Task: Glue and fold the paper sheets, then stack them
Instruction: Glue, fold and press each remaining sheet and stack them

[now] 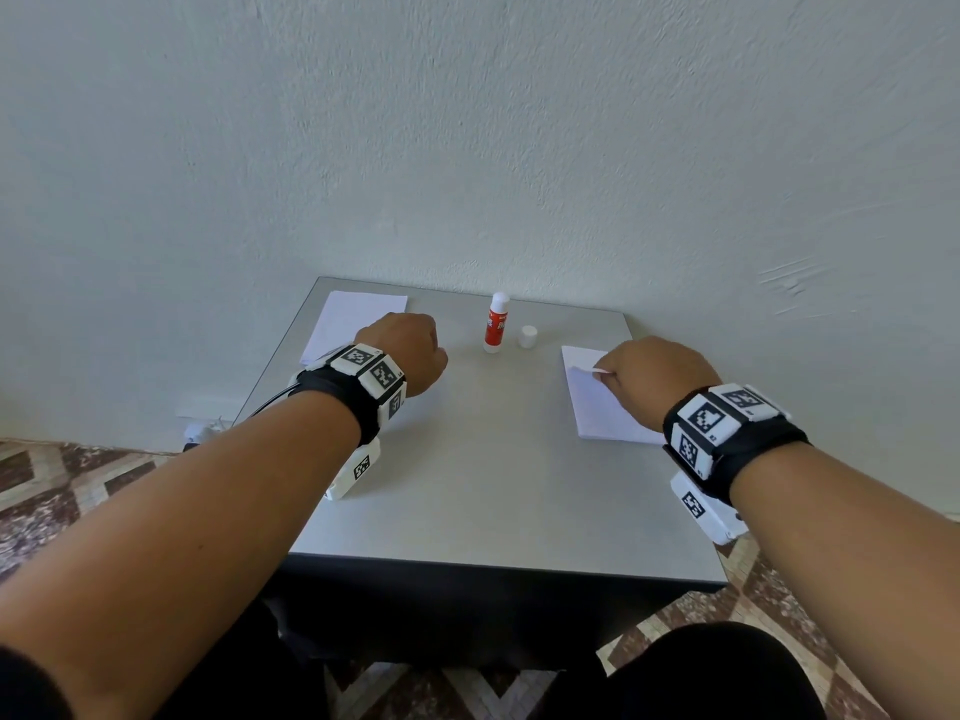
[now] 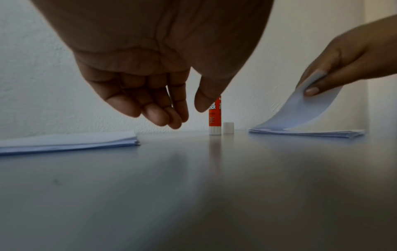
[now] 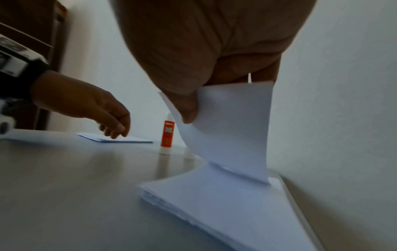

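On the grey desk (image 1: 467,485) against a white wall (image 1: 519,122), my right hand (image 1: 657,379) pinches 1 sheet (image 3: 227,129) off the right-edge stack (image 3: 225,207); my left hand (image 1: 402,350) hangs loose, holding nothing, near the upright glue stick (image 1: 497,324).

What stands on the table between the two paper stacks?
The uncapped glue stick stands upright with its white cap beside it, between the left stack and right stack; the head view shows it best.

Grey table (image 1: 467,485), white wall (image 1: 519,122), patterned floor (image 1: 78,485)
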